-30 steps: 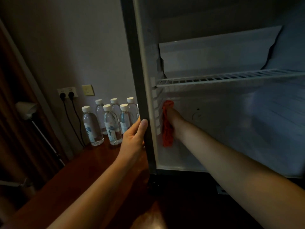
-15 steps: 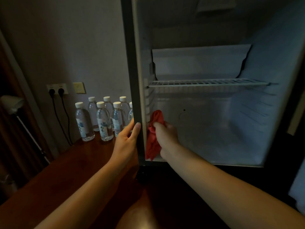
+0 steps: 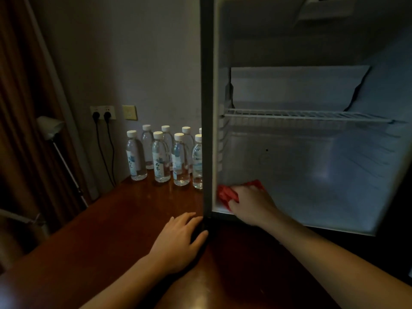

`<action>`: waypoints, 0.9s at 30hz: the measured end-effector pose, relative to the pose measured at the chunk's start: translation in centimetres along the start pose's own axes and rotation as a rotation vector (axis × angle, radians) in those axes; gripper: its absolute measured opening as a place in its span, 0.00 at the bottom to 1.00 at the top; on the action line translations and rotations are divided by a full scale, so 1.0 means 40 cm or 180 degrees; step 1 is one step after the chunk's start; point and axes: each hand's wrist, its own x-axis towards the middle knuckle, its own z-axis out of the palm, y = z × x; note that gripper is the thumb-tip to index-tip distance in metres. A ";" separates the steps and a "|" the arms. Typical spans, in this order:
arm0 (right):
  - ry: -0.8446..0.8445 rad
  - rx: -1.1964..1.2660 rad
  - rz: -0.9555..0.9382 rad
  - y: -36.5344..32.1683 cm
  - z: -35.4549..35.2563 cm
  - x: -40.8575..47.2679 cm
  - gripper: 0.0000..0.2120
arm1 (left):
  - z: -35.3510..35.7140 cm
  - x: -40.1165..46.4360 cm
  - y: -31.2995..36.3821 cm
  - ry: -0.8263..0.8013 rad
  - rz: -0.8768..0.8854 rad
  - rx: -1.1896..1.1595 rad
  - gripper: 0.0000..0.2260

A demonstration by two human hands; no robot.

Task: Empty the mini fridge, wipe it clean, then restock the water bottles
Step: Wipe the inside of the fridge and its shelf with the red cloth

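Note:
The mini fridge [image 3: 207, 108] stands open with nothing on its white wire shelf [image 3: 307, 115]. My right hand [image 3: 252, 204] holds a red cloth [image 3: 226, 194] down on the fridge floor at its front left corner. My left hand [image 3: 180, 239] lies on the wooden surface at the bottom of the fridge's left edge, thumb against the dark frame, holding nothing. Several clear water bottles [image 3: 160, 157] with white caps stand in a group on the wood left of the fridge, by the wall.
The dark wooden tabletop [image 3: 100, 241] stretches left and toward me. A wall socket [image 3: 103, 112] with two black plugs and cords sits behind the bottles. A lamp [image 3: 50, 128] and brown curtain [image 3: 20, 130] are at far left.
My right hand carried the red cloth from the left inner wall down to the fridge floor. My left hand slid down the fridge's left edge to its base.

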 end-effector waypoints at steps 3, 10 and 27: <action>-0.0007 -0.0014 -0.0112 -0.002 0.016 -0.013 0.17 | 0.000 -0.003 -0.005 -0.0142 0.0129 0.0081 0.27; -0.0178 -0.0431 -0.0286 -0.007 0.026 -0.002 0.21 | 0.008 0.002 -0.012 -0.0402 0.0280 0.0198 0.28; -0.0359 -0.0462 -0.0018 0.062 0.059 0.145 0.27 | 0.008 0.012 -0.018 -0.0225 0.0283 0.0014 0.26</action>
